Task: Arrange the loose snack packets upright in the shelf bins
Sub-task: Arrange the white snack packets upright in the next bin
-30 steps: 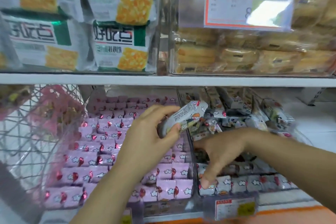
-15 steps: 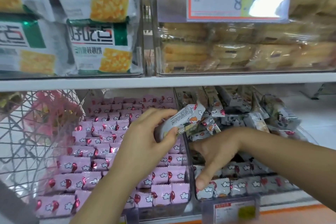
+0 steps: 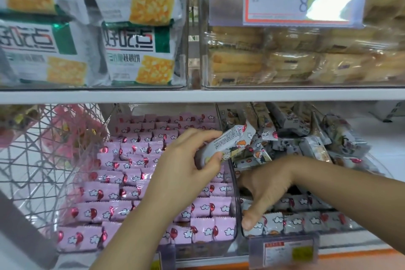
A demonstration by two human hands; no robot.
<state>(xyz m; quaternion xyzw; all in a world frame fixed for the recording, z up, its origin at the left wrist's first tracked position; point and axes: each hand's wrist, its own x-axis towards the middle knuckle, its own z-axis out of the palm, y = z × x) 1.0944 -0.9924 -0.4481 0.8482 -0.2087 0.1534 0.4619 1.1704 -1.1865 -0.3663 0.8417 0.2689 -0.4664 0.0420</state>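
**Left hand (image 3: 186,160) bringing a grey packet (image 3: 230,144) to the grey bin (image 3: 237,199).**
Risk: the tilted packet is hanging over the bin's left wall and could be slipping into the pink bin (image 3: 219,247) beyond it, or toppling the bin's upright front row (image 3: 306,223) if pushed in without a gap. The left hand is gripping it between thumb and curled fingers. The right hand (image 3: 267,190) is reaching down into that row, thumb pressing a packet, fingers hidden, grasp unclear.
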